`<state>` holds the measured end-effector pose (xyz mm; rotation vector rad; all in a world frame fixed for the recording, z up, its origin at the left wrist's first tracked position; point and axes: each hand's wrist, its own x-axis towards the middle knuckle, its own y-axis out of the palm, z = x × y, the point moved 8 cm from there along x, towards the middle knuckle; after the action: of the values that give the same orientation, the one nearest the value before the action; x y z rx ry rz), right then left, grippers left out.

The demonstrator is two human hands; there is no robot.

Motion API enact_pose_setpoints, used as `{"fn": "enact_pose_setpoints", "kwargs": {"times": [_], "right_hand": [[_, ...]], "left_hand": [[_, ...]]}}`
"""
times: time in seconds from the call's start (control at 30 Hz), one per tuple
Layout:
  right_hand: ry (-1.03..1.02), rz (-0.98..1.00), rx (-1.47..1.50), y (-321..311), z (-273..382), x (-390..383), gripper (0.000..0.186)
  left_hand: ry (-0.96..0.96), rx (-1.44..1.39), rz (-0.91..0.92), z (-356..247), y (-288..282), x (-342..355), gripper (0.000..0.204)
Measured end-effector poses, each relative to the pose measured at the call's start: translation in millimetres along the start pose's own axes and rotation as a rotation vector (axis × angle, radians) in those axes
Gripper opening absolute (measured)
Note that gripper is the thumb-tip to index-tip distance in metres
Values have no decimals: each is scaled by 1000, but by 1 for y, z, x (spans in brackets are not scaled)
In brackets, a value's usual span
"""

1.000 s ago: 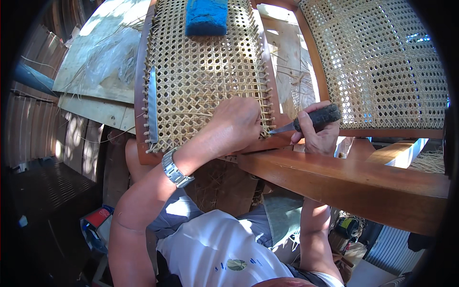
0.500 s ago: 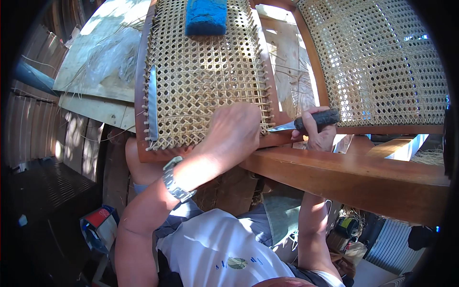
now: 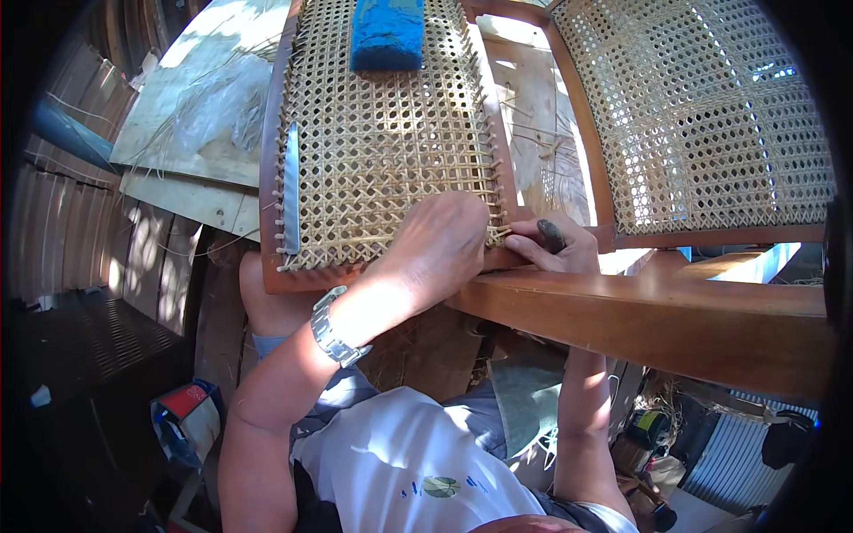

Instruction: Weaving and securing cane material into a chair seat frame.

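Observation:
A woven cane panel [image 3: 382,151] in a reddish-brown wooden frame [image 3: 272,178] lies before me, with pegs along its edges. My left hand [image 3: 444,226], a metal watch on its wrist, rests at the panel's near right corner. Its fingers curl down out of sight, and what they hold is hidden. At that same corner, my right hand [image 3: 567,249] is closed around the dark handle of a knife [image 3: 551,235]. The handle's end points upward; the blade is hidden. Thumb and forefinger reach to the cane strands by the frame's edge.
A blue block [image 3: 387,35] sits on the panel's far part, and a flat silvery strip [image 3: 291,186] lies along its left side. A second cane panel [image 3: 702,115] stands at right. A thick wooden rail [image 3: 657,320] crosses beneath my right hand. Clear plastic [image 3: 222,107] lies on a board at left.
My right hand has turned the knife, so its blade no longer shows, and has moved left with its fingertips against the corner. My left hand stays put.

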<state>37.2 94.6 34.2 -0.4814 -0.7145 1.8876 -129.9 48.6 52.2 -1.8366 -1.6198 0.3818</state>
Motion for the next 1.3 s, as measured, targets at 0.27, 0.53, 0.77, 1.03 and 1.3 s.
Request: {"fn": "enact_pose_setpoints", "kwargs": {"times": [0.27,0.53,0.77,1.03,1.3], "right_hand": [[-32,205,134,5,6,10,9],[33,102,130,-8,19,11,7],[221,30,159,-25,2,2,5],[-67,-255,265,-22,13,6,19],[-287,-177,14,-28,19,2,24]], "left_hand": [[-151,-5,-192,-22,-9,-54,13],[-108,58,-217,-17,-23,-66,11],[-98,-113,-130,-6,-31,-61,13],[-157,-342,-276,14,-51,-45,9],[-135,-322,-369,29,-25,-35,6]]}}
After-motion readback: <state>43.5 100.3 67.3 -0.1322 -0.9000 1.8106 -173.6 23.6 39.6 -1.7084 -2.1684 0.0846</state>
